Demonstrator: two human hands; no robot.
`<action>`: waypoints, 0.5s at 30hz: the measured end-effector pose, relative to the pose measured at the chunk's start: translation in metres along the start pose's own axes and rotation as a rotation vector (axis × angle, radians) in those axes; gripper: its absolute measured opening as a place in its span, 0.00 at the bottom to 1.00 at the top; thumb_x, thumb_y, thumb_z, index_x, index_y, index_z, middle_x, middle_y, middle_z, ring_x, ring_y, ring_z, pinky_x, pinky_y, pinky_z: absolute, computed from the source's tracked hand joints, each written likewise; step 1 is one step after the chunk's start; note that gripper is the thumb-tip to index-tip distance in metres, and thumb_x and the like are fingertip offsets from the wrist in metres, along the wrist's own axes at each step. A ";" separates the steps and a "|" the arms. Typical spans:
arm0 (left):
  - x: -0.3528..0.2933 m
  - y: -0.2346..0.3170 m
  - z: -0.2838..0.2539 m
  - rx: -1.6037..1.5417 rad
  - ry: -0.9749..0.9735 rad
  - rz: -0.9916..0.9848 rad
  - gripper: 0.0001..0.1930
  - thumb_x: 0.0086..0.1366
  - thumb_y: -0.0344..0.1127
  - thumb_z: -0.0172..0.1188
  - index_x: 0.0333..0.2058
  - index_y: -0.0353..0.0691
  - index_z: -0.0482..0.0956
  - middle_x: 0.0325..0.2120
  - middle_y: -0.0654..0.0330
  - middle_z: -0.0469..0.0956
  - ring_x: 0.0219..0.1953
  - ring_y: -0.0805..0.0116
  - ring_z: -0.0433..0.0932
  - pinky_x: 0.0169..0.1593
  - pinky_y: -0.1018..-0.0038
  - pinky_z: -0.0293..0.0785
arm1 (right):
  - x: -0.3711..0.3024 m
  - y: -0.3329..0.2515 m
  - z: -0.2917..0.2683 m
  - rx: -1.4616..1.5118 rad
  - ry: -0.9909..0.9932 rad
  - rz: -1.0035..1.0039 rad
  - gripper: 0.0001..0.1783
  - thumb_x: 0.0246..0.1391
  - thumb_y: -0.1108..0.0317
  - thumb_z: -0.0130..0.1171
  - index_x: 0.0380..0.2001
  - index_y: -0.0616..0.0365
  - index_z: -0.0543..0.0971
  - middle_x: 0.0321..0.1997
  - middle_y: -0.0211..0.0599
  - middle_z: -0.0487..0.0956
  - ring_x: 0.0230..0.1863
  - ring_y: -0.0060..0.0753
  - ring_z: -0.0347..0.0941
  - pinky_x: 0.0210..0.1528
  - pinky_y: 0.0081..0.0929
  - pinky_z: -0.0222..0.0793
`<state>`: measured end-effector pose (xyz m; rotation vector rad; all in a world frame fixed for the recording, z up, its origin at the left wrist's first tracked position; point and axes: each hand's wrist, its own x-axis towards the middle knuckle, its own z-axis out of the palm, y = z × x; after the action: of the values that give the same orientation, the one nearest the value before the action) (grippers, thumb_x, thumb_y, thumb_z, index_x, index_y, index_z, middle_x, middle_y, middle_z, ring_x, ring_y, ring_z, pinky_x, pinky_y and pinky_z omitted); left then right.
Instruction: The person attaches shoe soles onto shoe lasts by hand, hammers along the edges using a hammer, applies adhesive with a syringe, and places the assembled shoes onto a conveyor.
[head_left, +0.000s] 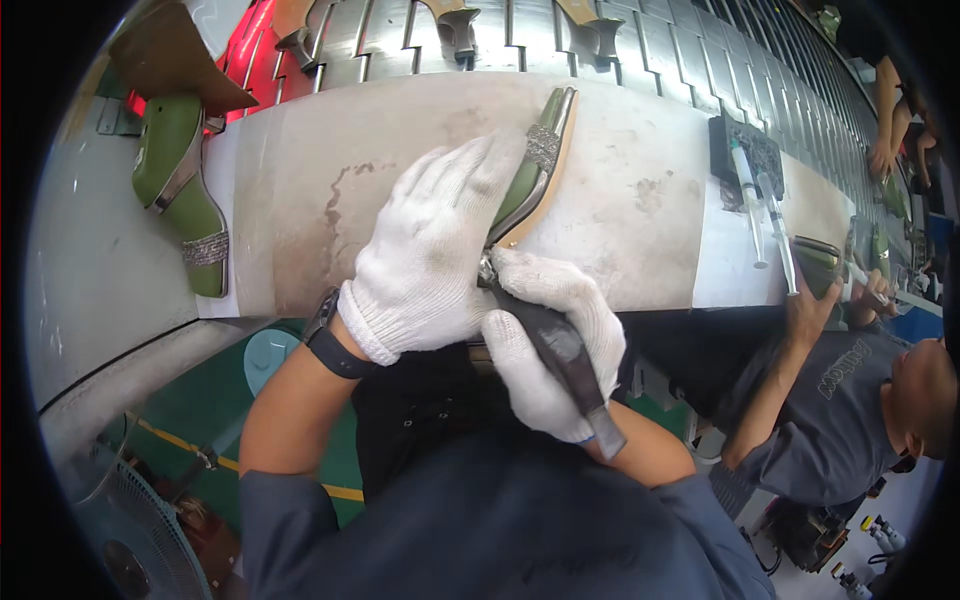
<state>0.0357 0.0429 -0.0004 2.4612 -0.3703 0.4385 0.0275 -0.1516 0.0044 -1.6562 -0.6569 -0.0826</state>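
Observation:
A green sandal upper on a shoe last [517,202], with a glittery band and a tan sole edge, lies tilted on the worktop ahead of me. My left hand [425,245], in a white knitted glove, is wrapped over its left side; most of its fingers and part of the last are hidden. Also in a white glove, my right hand [560,325] closes round a dark-handled tool [560,350] with a small metal head. That head meets the sandal's near end, close to my left hand. What it touches there is hidden.
Another green lasted sandal [185,195] stands at the left. Heeled shoe parts [455,30] sit on the metal slat conveyor [510,60] beyond the worktop [300,190]. Two syringes [765,205] rest by a dark block [725,165]. A co-worker [820,410] holds a green piece at right.

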 end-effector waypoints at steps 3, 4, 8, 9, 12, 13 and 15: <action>-0.014 -0.001 -0.010 0.004 -0.041 -0.024 0.54 0.53 0.47 0.79 0.76 0.31 0.65 0.68 0.33 0.74 0.71 0.31 0.74 0.77 0.45 0.65 | 0.002 0.004 -0.015 0.233 -0.218 0.150 0.19 0.60 0.82 0.74 0.53 0.68 0.84 0.56 0.53 0.88 0.56 0.45 0.89 0.62 0.36 0.84; -0.017 -0.002 -0.012 0.000 -0.050 -0.030 0.56 0.51 0.47 0.81 0.76 0.32 0.65 0.69 0.34 0.74 0.71 0.32 0.73 0.77 0.45 0.66 | 0.005 0.005 -0.020 0.236 -0.222 0.148 0.19 0.60 0.82 0.74 0.53 0.68 0.84 0.56 0.53 0.88 0.56 0.45 0.89 0.62 0.36 0.84; -0.025 -0.014 -0.016 -0.061 -0.052 -0.063 0.58 0.48 0.48 0.84 0.75 0.34 0.67 0.69 0.36 0.75 0.71 0.33 0.74 0.76 0.45 0.67 | 0.013 0.017 -0.035 0.095 -0.214 -0.108 0.25 0.54 0.82 0.76 0.55 0.67 0.82 0.56 0.55 0.88 0.58 0.52 0.88 0.62 0.43 0.84; -0.025 -0.017 -0.016 -0.084 -0.045 -0.058 0.57 0.47 0.48 0.84 0.75 0.35 0.68 0.68 0.37 0.75 0.71 0.34 0.74 0.76 0.45 0.68 | 0.013 0.017 -0.034 0.053 -0.208 -0.123 0.25 0.54 0.82 0.75 0.56 0.66 0.82 0.56 0.55 0.88 0.57 0.53 0.88 0.62 0.44 0.84; -0.027 -0.017 -0.014 -0.138 -0.014 -0.064 0.53 0.49 0.42 0.85 0.73 0.30 0.71 0.68 0.34 0.75 0.69 0.32 0.76 0.74 0.46 0.71 | 0.015 0.020 -0.023 -0.076 -0.250 -0.169 0.23 0.54 0.82 0.75 0.54 0.64 0.82 0.54 0.55 0.88 0.56 0.56 0.88 0.61 0.46 0.84; -0.027 -0.017 -0.014 -0.115 -0.012 -0.052 0.53 0.49 0.42 0.84 0.73 0.31 0.71 0.68 0.35 0.76 0.69 0.32 0.76 0.74 0.46 0.70 | 0.012 0.020 -0.021 -0.082 -0.229 -0.169 0.22 0.54 0.81 0.75 0.53 0.64 0.82 0.54 0.54 0.88 0.55 0.57 0.88 0.61 0.46 0.84; -0.027 -0.017 -0.013 -0.104 -0.008 -0.044 0.53 0.49 0.42 0.83 0.74 0.31 0.70 0.67 0.35 0.76 0.69 0.32 0.76 0.75 0.47 0.70 | 0.014 0.017 -0.018 -0.084 -0.233 -0.146 0.22 0.54 0.81 0.75 0.52 0.64 0.82 0.54 0.54 0.88 0.55 0.57 0.88 0.61 0.46 0.84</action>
<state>0.0145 0.0678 -0.0101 2.3656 -0.3337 0.3812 0.0530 -0.1643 -0.0010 -1.7111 -0.9627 -0.0225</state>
